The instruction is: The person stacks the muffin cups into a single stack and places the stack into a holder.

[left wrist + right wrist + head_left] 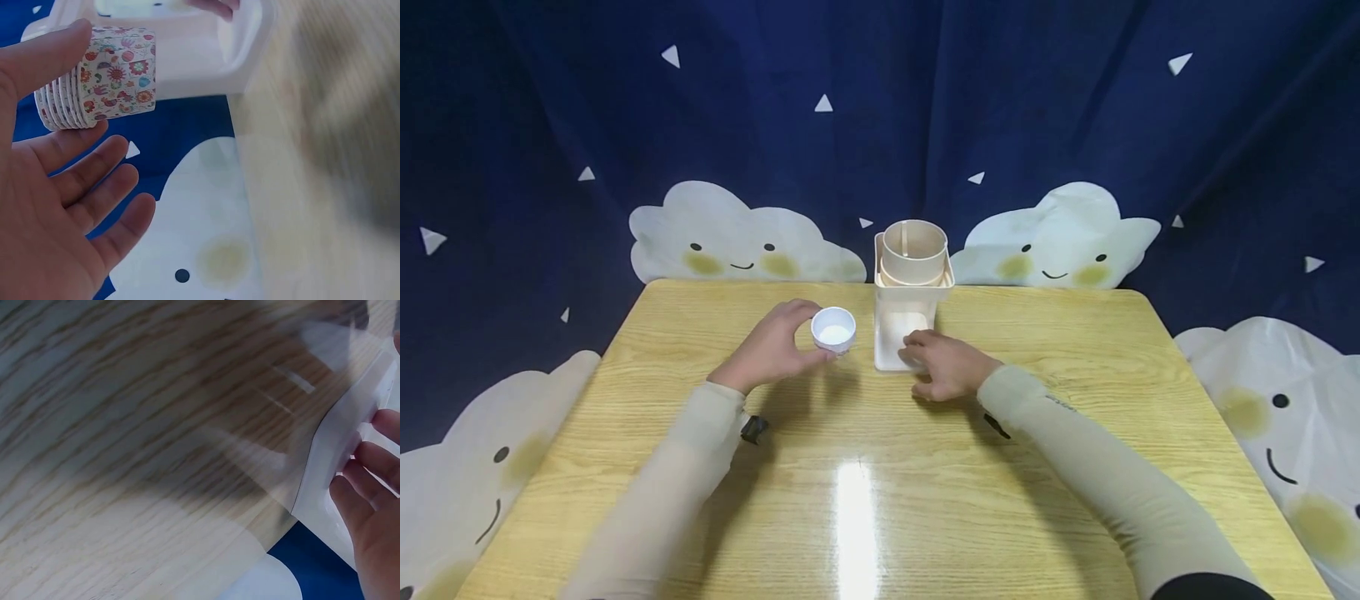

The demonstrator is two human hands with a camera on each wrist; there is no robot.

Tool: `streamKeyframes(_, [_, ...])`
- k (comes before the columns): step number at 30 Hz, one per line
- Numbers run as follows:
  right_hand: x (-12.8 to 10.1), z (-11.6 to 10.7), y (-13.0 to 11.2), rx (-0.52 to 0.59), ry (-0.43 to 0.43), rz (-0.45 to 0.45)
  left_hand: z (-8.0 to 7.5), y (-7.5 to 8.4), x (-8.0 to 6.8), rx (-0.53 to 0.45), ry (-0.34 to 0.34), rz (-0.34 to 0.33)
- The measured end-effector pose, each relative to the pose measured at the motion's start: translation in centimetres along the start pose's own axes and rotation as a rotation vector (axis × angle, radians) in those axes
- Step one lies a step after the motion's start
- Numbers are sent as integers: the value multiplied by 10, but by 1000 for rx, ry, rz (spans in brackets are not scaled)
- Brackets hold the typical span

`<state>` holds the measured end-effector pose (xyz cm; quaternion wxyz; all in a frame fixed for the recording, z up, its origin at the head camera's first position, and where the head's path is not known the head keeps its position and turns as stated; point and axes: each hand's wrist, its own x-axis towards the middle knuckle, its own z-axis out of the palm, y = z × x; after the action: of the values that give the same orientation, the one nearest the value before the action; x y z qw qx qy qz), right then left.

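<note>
My left hand [782, 346] pinches a nested stack of small paper cups [122, 78] between thumb and forefinger, its other fingers loosely spread. The cups are white inside with a colourful flower print outside. From the head view, their round white opening faces up. To the right stands a cream plastic holder [897, 333], with a round tube on top and a shallow tray-like base. My right hand [951, 367] is at the right side of that base, fingers bent slightly over its rim. In the right wrist view the fingertips [342, 487] lie at the tray's inner edge.
Everything is on a light wood-grain table [1037, 333] with a glossy reflection near the front. Behind it hangs a dark blue curtain [880, 50] with white triangles and smiling clouds.
</note>
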<state>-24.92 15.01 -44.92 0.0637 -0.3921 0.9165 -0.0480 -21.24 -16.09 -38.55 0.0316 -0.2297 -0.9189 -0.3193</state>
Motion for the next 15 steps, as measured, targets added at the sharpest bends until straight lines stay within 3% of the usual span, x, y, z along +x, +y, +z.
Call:
streamKeyframes(9, [1, -1, -2, -2, -27, 26, -19, -3, 12, 52, -43, 14])
streamKeyframes(15, [2, 0, -2, 5, -47, 42, -23, -2, 16, 83, -43, 52])
